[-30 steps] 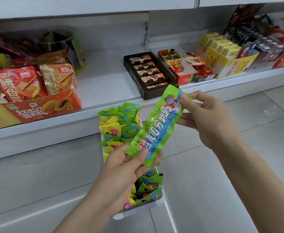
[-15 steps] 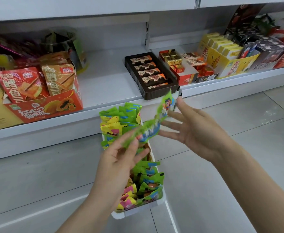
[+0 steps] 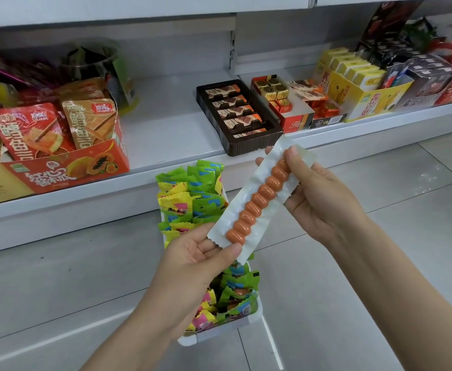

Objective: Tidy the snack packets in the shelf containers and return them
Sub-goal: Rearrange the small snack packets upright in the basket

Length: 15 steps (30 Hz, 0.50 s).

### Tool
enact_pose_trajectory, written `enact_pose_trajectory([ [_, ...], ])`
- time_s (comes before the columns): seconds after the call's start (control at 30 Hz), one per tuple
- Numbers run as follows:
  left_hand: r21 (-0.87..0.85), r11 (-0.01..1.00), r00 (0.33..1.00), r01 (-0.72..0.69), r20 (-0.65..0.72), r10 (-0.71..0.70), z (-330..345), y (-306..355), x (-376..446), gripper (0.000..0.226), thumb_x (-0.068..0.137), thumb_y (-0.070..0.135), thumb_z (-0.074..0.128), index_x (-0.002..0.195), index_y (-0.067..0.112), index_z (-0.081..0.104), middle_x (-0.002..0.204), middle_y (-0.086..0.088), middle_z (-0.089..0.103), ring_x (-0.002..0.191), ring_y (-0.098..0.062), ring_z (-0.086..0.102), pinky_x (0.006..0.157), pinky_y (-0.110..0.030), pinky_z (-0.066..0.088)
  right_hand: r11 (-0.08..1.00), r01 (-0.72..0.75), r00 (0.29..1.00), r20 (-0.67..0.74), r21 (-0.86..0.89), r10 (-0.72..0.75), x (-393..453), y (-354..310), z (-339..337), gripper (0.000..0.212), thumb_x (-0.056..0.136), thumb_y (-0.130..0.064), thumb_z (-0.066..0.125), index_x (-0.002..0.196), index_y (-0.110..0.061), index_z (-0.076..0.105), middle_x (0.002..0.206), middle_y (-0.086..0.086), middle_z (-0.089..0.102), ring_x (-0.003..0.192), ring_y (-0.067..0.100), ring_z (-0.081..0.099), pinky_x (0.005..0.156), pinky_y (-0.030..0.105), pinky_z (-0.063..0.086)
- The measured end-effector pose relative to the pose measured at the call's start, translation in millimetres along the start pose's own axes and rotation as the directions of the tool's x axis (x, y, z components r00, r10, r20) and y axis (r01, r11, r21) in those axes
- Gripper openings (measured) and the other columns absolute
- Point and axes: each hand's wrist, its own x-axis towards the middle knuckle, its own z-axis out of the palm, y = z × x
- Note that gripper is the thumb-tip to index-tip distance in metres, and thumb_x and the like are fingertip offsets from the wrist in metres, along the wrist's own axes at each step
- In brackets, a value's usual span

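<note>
A long snack packet (image 3: 259, 199) is held slantwise between both hands, its clear back up and a row of orange sausage pieces showing. My left hand (image 3: 192, 266) pinches its lower end between thumb and fingers. My right hand (image 3: 316, 194) pinches the upper end, thumb on top. Below them, on the floor, a white container (image 3: 219, 333) holds several green, yellow and pink snack packets (image 3: 192, 199) standing in rows; my left hand hides its middle.
The low white shelf (image 3: 165, 124) carries a red papaya box (image 3: 66, 167) with fish snack packets at the left, a brown chocolate tray (image 3: 235, 119), a red candy box (image 3: 291, 113) and yellow boxes (image 3: 358, 84) at the right. Grey floor tiles (image 3: 380, 263) lie around the container.
The packet has been flipped over from its green printed face to its clear back. My right hand let go during the turn and now pinches the upper end again.
</note>
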Motion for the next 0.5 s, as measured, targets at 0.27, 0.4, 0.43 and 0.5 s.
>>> enact_pose_trajectory([
  [0.27,-0.126,0.992,0.989,0.002,-0.145,-0.020,-4,-1,2,0.038,0.078,0.012,0.068,0.116,0.014,0.070,0.115,-0.005,0.074,0.108,-0.018,0.070,0.078,-0.020,0.057,0.993,0.015,0.998,0.059,-0.117,-0.008,-1,14,-4,0.020,0.099,-0.013,0.055,0.111,-0.003,0.068,0.100,0.011,0.074,0.090,0.021,0.072,0.087,0.040,0.060],
  [0.4,-0.241,0.971,0.994,0.011,-0.106,-0.037,0,1,2,0.040,0.076,0.021,0.073,0.115,0.012,0.073,0.119,-0.009,0.072,0.106,-0.019,0.070,0.080,-0.028,0.059,0.999,0.027,0.997,0.066,-0.037,-0.025,1,13,-2,0.021,0.095,-0.014,0.060,0.109,-0.003,0.070,0.105,0.012,0.075,0.093,0.022,0.073,0.081,0.034,0.061],
  [0.43,-0.227,0.974,0.994,-0.016,-0.110,-0.009,1,2,3,0.039,0.075,0.025,0.074,0.113,0.015,0.074,0.119,-0.007,0.072,0.104,-0.017,0.071,0.079,-0.028,0.058,1.000,0.020,0.998,0.067,-0.020,-0.019,1,12,-1,0.021,0.093,-0.017,0.061,0.108,-0.004,0.071,0.108,0.012,0.075,0.095,0.021,0.073,0.081,0.033,0.061],
  [0.5,-0.101,0.990,0.985,-0.104,-0.148,0.088,0,3,5,0.036,0.076,0.031,0.074,0.111,0.023,0.076,0.116,-0.001,0.074,0.100,-0.014,0.071,0.079,-0.025,0.057,1.000,-0.013,0.999,0.050,-0.019,0.014,2,11,-3,0.026,0.093,-0.024,0.063,0.110,-0.006,0.071,0.112,0.011,0.074,0.099,0.021,0.073,0.082,0.032,0.060],
])
